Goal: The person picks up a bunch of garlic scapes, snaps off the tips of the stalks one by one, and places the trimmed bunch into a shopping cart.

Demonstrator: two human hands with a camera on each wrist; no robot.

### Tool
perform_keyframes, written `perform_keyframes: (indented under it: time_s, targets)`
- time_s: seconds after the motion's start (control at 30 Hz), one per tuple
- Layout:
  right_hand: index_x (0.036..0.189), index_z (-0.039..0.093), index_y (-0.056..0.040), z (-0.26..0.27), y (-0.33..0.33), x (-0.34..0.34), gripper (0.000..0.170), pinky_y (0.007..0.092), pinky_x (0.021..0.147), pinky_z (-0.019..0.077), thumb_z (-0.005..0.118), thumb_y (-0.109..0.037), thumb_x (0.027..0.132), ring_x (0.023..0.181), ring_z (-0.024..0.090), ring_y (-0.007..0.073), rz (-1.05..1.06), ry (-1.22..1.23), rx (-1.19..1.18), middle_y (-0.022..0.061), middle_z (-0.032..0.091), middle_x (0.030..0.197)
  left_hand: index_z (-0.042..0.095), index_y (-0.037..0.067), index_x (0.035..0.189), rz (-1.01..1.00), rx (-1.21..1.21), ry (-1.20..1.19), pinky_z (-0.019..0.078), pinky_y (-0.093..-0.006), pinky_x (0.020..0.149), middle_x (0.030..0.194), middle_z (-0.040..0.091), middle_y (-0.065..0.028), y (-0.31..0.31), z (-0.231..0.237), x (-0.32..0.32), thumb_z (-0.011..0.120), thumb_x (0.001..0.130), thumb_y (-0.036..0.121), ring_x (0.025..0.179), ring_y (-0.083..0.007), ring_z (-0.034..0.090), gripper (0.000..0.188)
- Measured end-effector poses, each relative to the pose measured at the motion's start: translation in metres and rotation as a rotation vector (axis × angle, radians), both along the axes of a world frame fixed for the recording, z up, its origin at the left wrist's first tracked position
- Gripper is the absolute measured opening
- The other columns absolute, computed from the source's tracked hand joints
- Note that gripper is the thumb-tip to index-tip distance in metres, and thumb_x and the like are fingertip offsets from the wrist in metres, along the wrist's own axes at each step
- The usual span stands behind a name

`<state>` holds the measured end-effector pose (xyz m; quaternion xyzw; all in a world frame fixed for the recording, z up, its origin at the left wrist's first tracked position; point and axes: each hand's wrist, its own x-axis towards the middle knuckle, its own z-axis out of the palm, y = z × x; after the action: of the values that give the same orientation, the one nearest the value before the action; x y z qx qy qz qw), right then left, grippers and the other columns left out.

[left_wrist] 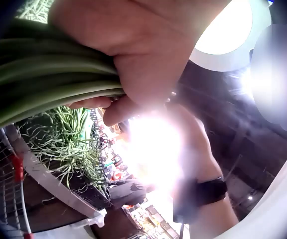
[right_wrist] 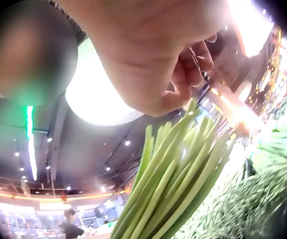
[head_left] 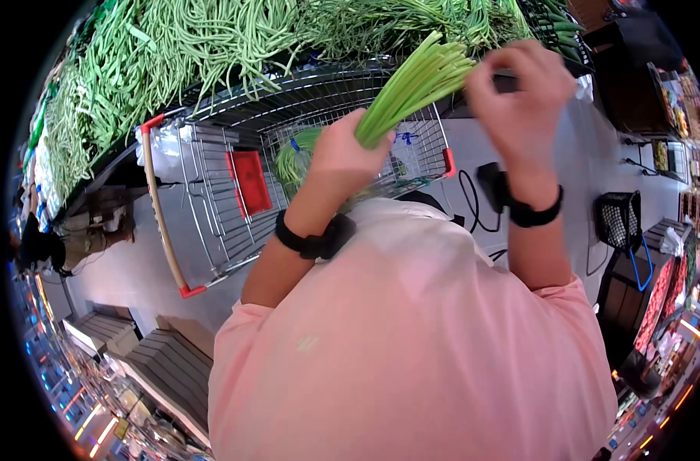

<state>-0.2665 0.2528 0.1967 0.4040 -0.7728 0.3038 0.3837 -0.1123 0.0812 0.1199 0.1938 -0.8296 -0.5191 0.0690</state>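
My left hand grips the lower end of a bunch of long green stalks, tilted up to the right above a shopping cart. In the left wrist view the stalks run under the palm. My right hand, blurred, is by the upper ends of the bunch, its thumb and forefinger bent into a ring. The right wrist view has its curled fingers right at the tip of one stalk; I cannot tell whether they pinch it. Another tied green bunch lies in the cart.
Heaped long green beans and thin green vegetables fill the stand beyond the cart. The cart's handle is on the left. To the right stands a black basket with a blue handle. Another person is at far left.
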Motion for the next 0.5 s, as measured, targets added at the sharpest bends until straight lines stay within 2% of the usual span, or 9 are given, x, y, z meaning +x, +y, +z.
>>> perform_keyframes:
  time_s: [0.07, 0.13, 0.23, 0.27, 0.37, 0.4, 0.47, 0.5]
  targets:
    - [0.077, 0.071, -0.0062, 0.007, 0.041, -0.022, 0.002, 0.0343, 0.071, 0.0492, 0.073, -0.007, 0.076, 0.077, 0.067, 0.0241, -0.072, -0.047, 0.011, 0.0044, 0.070, 0.082, 0.073, 0.005, 0.113, -0.031, 0.012, 0.025, 0.0572, -0.0433, 0.081, 0.097, 0.075, -0.0215, -0.005, -0.001, -0.001, 0.076, 0.090, 0.025, 0.092, -0.0397, 0.074, 0.030]
    - [0.085, 0.074, -0.0025, 0.002, 0.069, -0.023, 0.007, 0.0331, 0.070, 0.0511, 0.072, -0.008, 0.082, 0.077, 0.069, 0.0239, -0.179, -0.324, 0.004, 0.0071, 0.073, 0.085, 0.073, 0.004, 0.114, -0.052, 0.019, 0.058, 0.0570, -0.0424, 0.082, 0.097, 0.076, -0.0207, -0.010, -0.004, -0.003, 0.076, 0.090, 0.025, 0.091, -0.0376, 0.074, 0.031]
    - [0.095, 0.077, 0.0008, -0.036, 0.121, -0.024, 0.014, 0.0322, 0.069, 0.0526, 0.071, -0.011, 0.090, 0.074, 0.070, 0.0230, -0.304, -0.673, 0.101, 0.0105, 0.076, 0.085, 0.072, 0.001, 0.121, -0.098, 0.055, 0.066, 0.0547, -0.0343, 0.082, 0.097, 0.076, -0.0117, -0.010, 0.004, -0.008, 0.079, 0.093, 0.023, 0.086, -0.0192, 0.071, 0.037]
    - [0.098, 0.077, 0.0015, -0.044, 0.132, -0.023, 0.016, 0.0320, 0.068, 0.0529, 0.071, -0.012, 0.092, 0.072, 0.070, 0.0226, -0.340, -0.779, 0.147, 0.0115, 0.076, 0.085, 0.072, 0.001, 0.121, -0.125, 0.093, 0.061, 0.0545, -0.0337, 0.082, 0.097, 0.076, -0.0106, -0.011, 0.002, -0.011, 0.080, 0.093, 0.022, 0.085, -0.0177, 0.070, 0.036]
    - [0.095, 0.076, 0.0018, -0.028, 0.121, 0.000, 0.018, 0.0338, 0.068, 0.0542, 0.070, -0.015, 0.096, 0.069, 0.069, 0.0225, -0.566, -1.030, 0.354, 0.0130, 0.075, 0.080, 0.072, 0.000, 0.119, -0.211, 0.188, 0.044, 0.0545, -0.0329, 0.081, 0.095, 0.076, -0.0087, -0.012, -0.002, -0.019, 0.079, 0.092, 0.021, 0.085, -0.0154, 0.068, 0.035]
    - [0.102, 0.076, 0.0007, -0.028, 0.120, 0.002, 0.020, 0.0347, 0.069, 0.0545, 0.071, -0.018, 0.097, 0.069, 0.069, 0.0238, -0.623, -1.007, 0.453, 0.0148, 0.076, 0.086, 0.072, 0.000, 0.119, -0.235, 0.216, 0.041, 0.0549, -0.0334, 0.081, 0.094, 0.075, -0.0089, -0.011, 0.002, -0.021, 0.079, 0.092, 0.021, 0.084, -0.0161, 0.068, 0.034]
    - [0.112, 0.075, -0.0008, -0.037, 0.119, 0.005, 0.026, 0.0338, 0.069, 0.0541, 0.073, -0.023, 0.098, 0.070, 0.069, 0.0216, -0.356, -0.912, 0.160, 0.0144, 0.077, 0.090, 0.072, 0.000, 0.119, -0.273, 0.277, 0.000, 0.0549, -0.0327, 0.081, 0.093, 0.075, -0.0075, -0.010, 0.002, -0.025, 0.079, 0.092, 0.020, 0.084, -0.0147, 0.067, 0.035]
    - [0.118, 0.073, -0.0018, -0.037, 0.118, 0.005, 0.030, 0.0334, 0.070, 0.0542, 0.073, -0.024, 0.098, 0.071, 0.068, 0.0205, -0.250, -0.935, 0.093, 0.0137, 0.077, 0.093, 0.072, 0.000, 0.120, -0.287, 0.307, -0.035, 0.0545, -0.0315, 0.080, 0.094, 0.074, -0.0059, -0.010, 0.002, -0.029, 0.079, 0.092, 0.021, 0.084, -0.0125, 0.066, 0.035]
